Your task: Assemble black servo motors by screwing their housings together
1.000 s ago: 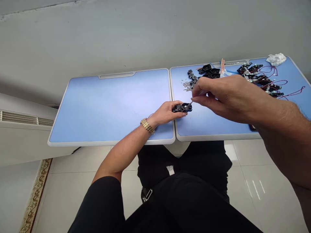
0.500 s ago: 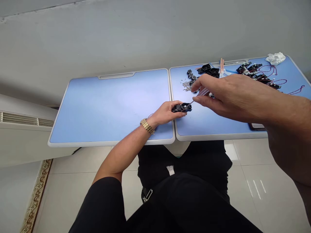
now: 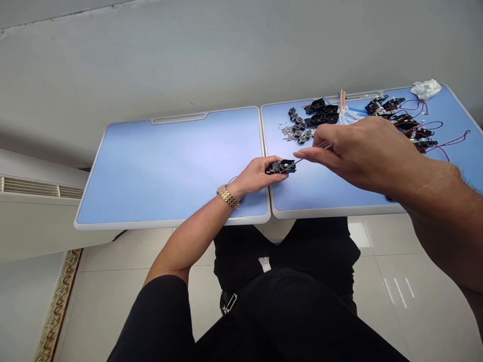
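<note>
Near the seam between two blue tabletops, my left hand (image 3: 258, 176) grips a small black plastic part (image 3: 277, 167) between thumb and fingers. My right hand (image 3: 358, 148) is closed around a thin screwdriver-like tool (image 3: 302, 159), whose handle is mostly hidden in the fingers. The tool slants down to the left, its tip at the round opening of the black part. Beyond the hands lie a scatter of small screws (image 3: 290, 133), several small round wheels (image 3: 297, 120) and black plastic housings (image 3: 320, 118).
On the right tabletop (image 3: 313, 188) stand several black assemblies (image 3: 405, 118) with red and dark wires (image 3: 449, 141). A clear bag (image 3: 349, 115) with orange and blue pieces lies behind my right hand. Crumpled white plastic (image 3: 425, 89) sits at the far right corner.
My right fingers have drawn closer together around the tool, and the hand has shifted slightly, uncovering more wheels and housings. My left hand still holds the black part in nearly the same place.
</note>
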Demonstrator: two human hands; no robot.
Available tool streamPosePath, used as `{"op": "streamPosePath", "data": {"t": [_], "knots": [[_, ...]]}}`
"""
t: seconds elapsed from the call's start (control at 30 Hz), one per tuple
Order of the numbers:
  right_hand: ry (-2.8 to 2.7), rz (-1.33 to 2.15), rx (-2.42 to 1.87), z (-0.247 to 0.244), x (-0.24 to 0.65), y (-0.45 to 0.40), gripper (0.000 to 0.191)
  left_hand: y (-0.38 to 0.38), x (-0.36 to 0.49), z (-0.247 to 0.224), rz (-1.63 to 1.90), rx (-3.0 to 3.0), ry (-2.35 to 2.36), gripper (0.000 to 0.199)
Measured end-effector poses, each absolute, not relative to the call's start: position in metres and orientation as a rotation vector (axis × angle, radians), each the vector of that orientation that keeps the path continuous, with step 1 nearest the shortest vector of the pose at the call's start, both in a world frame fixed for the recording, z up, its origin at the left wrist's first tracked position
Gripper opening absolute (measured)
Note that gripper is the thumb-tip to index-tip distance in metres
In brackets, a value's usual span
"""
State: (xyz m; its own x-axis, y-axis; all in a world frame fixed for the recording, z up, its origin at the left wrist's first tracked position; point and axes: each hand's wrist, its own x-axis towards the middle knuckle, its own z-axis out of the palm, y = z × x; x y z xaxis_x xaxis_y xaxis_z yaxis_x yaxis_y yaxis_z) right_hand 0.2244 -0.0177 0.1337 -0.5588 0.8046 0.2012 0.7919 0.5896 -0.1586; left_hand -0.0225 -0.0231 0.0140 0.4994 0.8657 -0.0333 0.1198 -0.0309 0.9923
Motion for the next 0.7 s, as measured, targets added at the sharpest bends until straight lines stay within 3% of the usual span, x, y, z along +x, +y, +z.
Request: {"op": "streamPosePath", "data": {"t": [0.1,0.27,0.7], "knots": [[-2.555,0.224,-1.204,0.137,0.225,-0.02,0.025,-0.023,-0.023,0.016,0.735,1.503,0.918,0.027],[-2.53,0.489,-1.113,0.142,0.222,-0.021,0.011,-0.023,-0.023,0.016,0.723,1.521,0.927,0.025],[-2.398,0.404,-1.15,0.128,0.209,-0.027,0.013,-0.026,-0.02,0.013,0.743,1.575,0.923,0.027]]}}
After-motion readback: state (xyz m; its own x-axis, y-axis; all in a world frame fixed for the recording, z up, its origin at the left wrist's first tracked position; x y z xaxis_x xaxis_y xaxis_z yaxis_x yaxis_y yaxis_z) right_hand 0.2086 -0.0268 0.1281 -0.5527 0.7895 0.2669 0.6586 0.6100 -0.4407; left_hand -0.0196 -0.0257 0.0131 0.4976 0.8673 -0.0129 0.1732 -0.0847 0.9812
